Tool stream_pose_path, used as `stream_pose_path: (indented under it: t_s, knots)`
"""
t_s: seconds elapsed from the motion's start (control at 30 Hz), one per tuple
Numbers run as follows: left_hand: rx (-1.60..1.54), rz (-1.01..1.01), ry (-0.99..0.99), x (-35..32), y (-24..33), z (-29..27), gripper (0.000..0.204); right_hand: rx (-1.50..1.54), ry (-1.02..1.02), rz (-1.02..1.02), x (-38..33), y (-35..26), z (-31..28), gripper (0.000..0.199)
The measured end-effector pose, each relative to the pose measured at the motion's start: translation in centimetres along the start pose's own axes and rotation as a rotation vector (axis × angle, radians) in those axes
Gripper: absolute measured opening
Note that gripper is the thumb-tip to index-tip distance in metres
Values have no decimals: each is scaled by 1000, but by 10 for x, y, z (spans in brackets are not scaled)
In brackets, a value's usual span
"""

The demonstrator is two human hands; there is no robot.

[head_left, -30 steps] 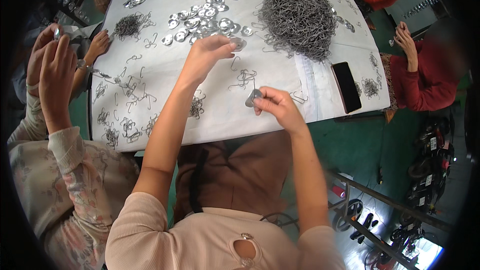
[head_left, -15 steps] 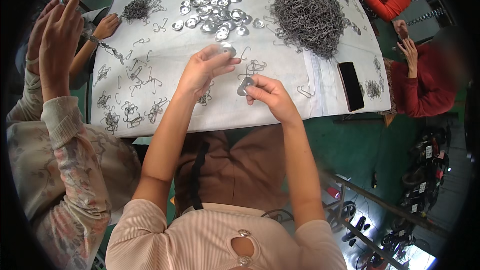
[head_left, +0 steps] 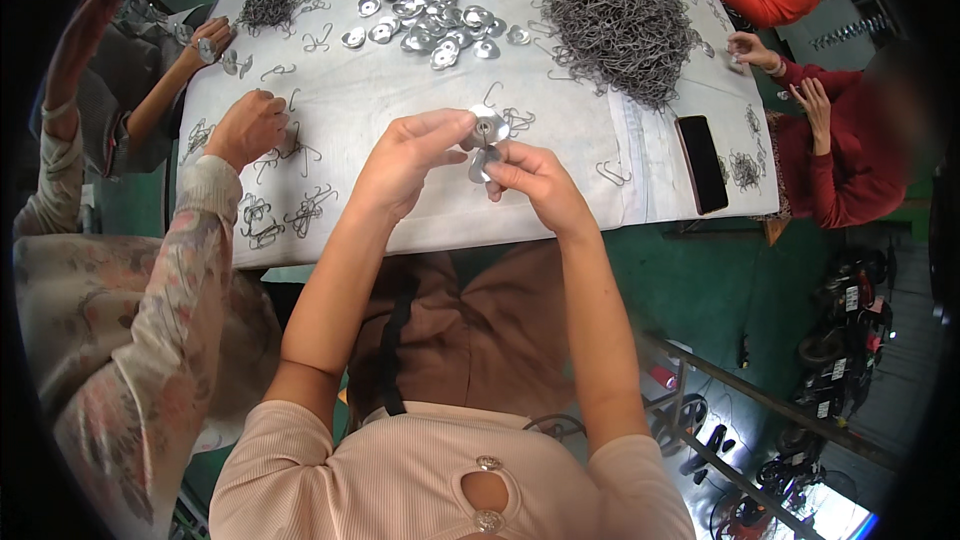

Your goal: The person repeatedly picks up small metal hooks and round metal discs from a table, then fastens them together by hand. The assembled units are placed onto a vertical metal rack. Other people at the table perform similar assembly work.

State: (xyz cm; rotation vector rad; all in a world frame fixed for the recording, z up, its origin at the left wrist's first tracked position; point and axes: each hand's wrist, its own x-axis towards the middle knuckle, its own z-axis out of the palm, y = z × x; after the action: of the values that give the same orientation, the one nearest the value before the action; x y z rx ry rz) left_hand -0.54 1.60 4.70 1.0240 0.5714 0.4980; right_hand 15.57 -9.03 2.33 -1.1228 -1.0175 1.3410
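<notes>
Over the near part of the table, my left hand (head_left: 408, 158) pinches a shiny round metal disc (head_left: 487, 127) with a hole in its middle. My right hand (head_left: 543, 183) grips a second metal disc (head_left: 481, 166) just below it. The two discs meet or overlap; whether a wire joins them I cannot tell. Bent wire hooks (head_left: 518, 121) lie on the cloth just beyond my hands. Farther off is a loose heap of similar metal discs (head_left: 443, 53).
A large tangled pile of wire hooks (head_left: 620, 30) and a black phone (head_left: 702, 165) lie to the right on the white-covered table (head_left: 580, 202). At left, a co-worker's hand (head_left: 248, 128) reaches among scattered hooks. Two people in red sit at the right edge.
My hands have come together, bringing the left disc down and right onto the right one. The left neighbour's hand has dropped from raised to the table.
</notes>
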Motion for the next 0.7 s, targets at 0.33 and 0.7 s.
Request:
stream_pose_path:
  t_s: [0.33, 0.7]
  knots:
    - [269, 365, 182, -9, 16, -12, 18, -575, 375, -17, 20, 10, -37, 19]
    - [313, 350, 225, -28, 11, -17, 16, -1639, 383, 233, 74, -7, -121, 18]
